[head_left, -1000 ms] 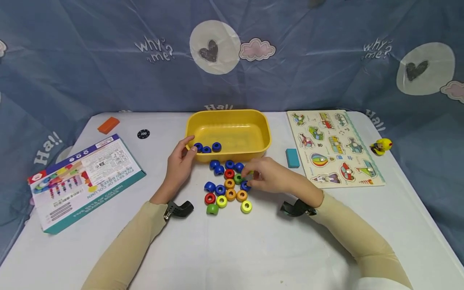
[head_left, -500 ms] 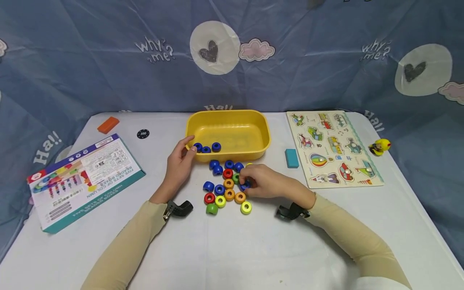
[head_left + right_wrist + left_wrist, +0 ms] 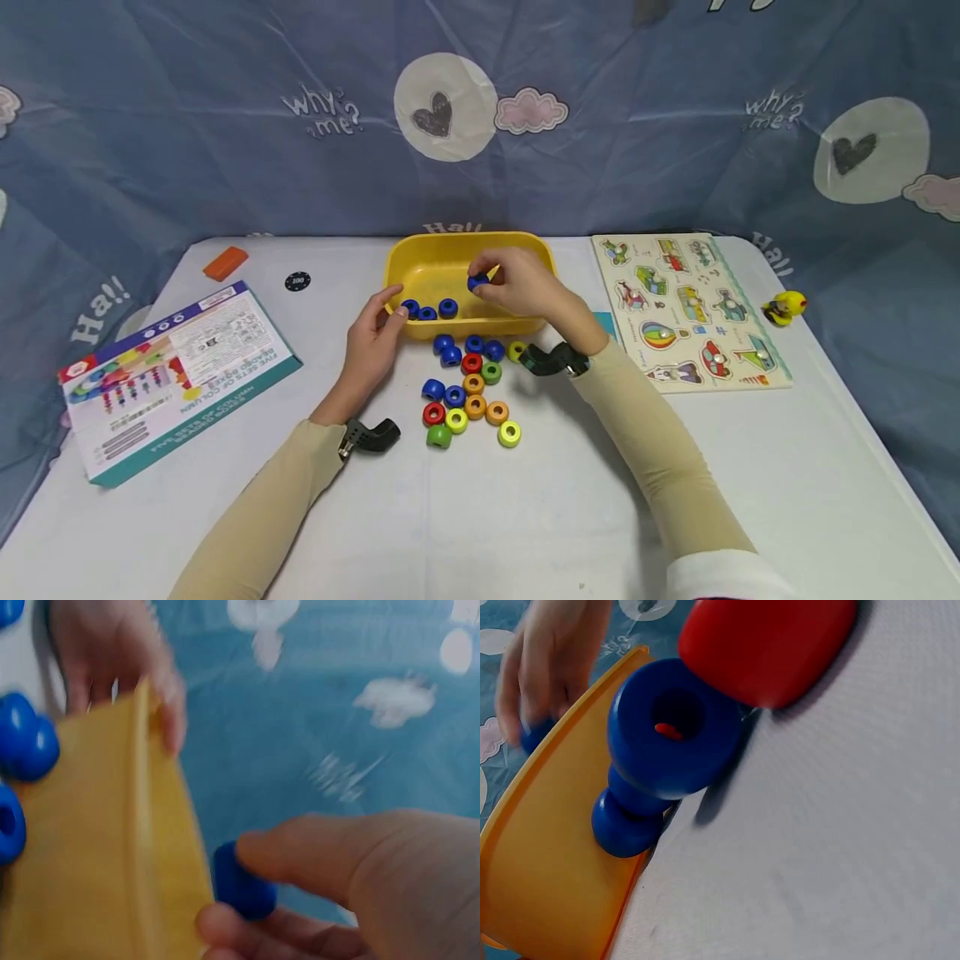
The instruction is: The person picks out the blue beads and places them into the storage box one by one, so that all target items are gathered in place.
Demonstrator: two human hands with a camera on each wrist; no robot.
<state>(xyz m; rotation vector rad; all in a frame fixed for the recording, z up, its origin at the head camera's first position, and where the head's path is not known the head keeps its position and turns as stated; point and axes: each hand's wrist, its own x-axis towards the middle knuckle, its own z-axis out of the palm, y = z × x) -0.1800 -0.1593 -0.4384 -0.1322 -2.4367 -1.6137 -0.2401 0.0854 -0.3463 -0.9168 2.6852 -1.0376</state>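
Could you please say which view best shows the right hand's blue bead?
The right wrist view: there the blue bead, pinched by the right hand, appears largest. The head view shows it small, over the yellow tray; the left wrist view, only part, blurred beyond the tray's rim.

Printed box (image 3: 180, 379), orange block (image 3: 225, 263), black chip (image 3: 297, 282); picture board (image 3: 690, 352) beside yellow figurine (image 3: 784, 308).

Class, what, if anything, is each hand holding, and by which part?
The right hand pinches a blue bead by opposite sides; the left hand holds the yellow tray by the rim at its near-left corner.
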